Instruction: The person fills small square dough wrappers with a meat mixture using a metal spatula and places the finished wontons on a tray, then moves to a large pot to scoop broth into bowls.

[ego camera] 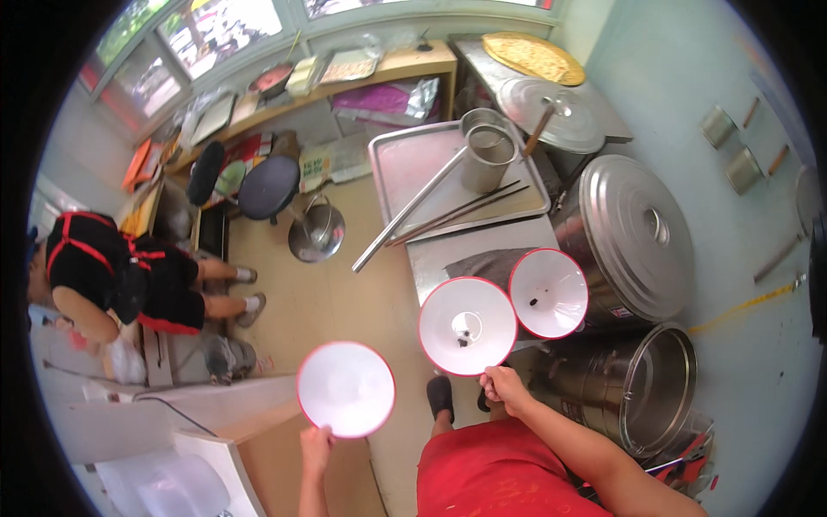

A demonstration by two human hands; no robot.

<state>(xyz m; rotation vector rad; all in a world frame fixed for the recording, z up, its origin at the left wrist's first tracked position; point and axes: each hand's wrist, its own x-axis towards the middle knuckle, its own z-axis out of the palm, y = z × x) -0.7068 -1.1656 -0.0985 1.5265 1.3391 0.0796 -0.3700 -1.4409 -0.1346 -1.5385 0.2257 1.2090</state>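
Observation:
My left hand (316, 448) grips the rim of a white bowl with a red edge (345, 390), held out over the floor with its pale inside facing up. A second red-rimmed white bowl (446, 323) is in my right hand (510, 390), pinched at the near edge. Small dark bits lie at its bottom. Just beyond it, a third white bowl (559, 297) sits near the corner of a metal table (429, 258), also with a few dark specks inside. A dark cloth (484, 263) shows partly behind these bowls.
On the table, a metal tray (413, 168) holds metal cylinders (486, 169), dark sticks (462, 212) and a long metal rod (410, 210) jutting past the edge. A lidded pot (636, 232) and an open pot (659, 394) stand right. A person in black (116, 271) bends at far left, beyond a stool (268, 184).

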